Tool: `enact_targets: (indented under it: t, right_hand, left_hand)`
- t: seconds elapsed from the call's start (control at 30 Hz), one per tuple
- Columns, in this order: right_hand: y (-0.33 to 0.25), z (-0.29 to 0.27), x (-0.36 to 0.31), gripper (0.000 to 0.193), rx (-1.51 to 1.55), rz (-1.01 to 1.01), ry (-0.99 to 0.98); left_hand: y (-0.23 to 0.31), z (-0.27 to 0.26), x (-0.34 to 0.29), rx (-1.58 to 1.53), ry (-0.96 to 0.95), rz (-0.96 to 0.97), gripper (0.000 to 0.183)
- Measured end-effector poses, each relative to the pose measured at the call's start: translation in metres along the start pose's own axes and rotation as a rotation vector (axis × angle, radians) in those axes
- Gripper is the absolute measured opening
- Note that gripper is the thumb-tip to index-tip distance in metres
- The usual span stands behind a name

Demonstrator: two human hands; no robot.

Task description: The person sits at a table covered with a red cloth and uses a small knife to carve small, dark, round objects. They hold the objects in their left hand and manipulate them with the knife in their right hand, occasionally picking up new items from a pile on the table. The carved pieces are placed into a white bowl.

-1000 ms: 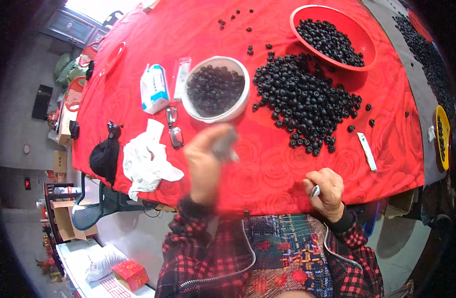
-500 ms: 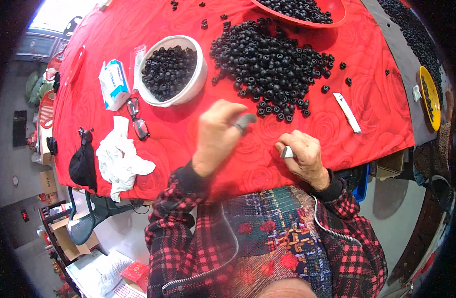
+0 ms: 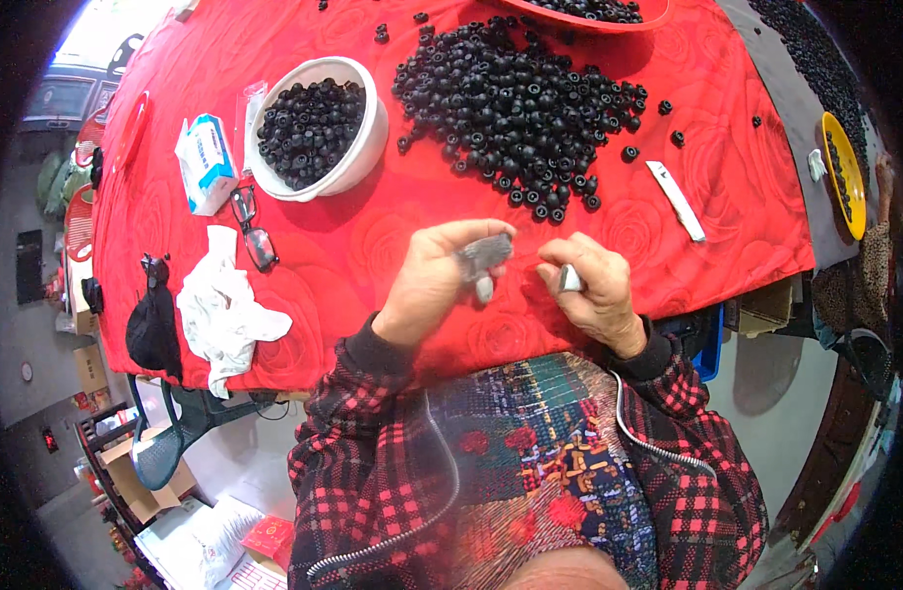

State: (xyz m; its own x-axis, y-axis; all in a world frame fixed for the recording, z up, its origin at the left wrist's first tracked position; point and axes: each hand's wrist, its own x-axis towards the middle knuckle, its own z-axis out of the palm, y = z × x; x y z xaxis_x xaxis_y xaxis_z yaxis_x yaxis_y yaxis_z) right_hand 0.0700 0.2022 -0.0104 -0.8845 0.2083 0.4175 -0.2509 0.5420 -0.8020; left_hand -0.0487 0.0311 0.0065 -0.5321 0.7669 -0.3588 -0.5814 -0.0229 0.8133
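Note:
My left hand (image 3: pixel 434 278) is above the red cloth, turned with its fingers curled in toward my right hand. A dark grey wrap (image 3: pixel 484 254) covers part of its fingers, and a pale tip shows below. Whatever those fingers pinch, if anything, is hidden. My right hand (image 3: pixel 601 300), a short gap away, is closed round a small tool with a pale grey flat end (image 3: pixel 570 278); the rest of the tool is inside the fist. Just beyond both hands spreads a heap of small round black plastic parts (image 3: pixel 515 108), several with holes in their ends.
A white bowl (image 3: pixel 358 162) of black parts stands left of the heap, a red basin (image 3: pixel 629 25) behind it. Glasses (image 3: pixel 255 231), a tissue pack (image 3: pixel 208 162), a white cloth (image 3: pixel 225 315) and a black pouch (image 3: pixel 154 324) lie left. Right are a white strip (image 3: pixel 676 202) and yellow tray (image 3: pixel 830 177).
My left hand has turned and its fingers have curled in, showing more of the grey wrap. My right hand keeps its hold on the tool. The whole view has shifted slightly.

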Motion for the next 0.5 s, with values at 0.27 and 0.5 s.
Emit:
enact_targets:
  t: [0.27, 0.5]
  right_hand:
    - [-0.016, -0.001, 0.007, 0.027, 0.274, 0.007, -0.169]
    - [-0.016, -0.007, 0.010, 0.024, 0.292, -0.015, -0.335]
  left_hand:
    - [-0.025, 0.007, -0.033, -0.396, -0.176, -0.181, 0.031]
    - [-0.031, 0.017, -0.043, -0.500, -0.184, -0.327, 0.015]
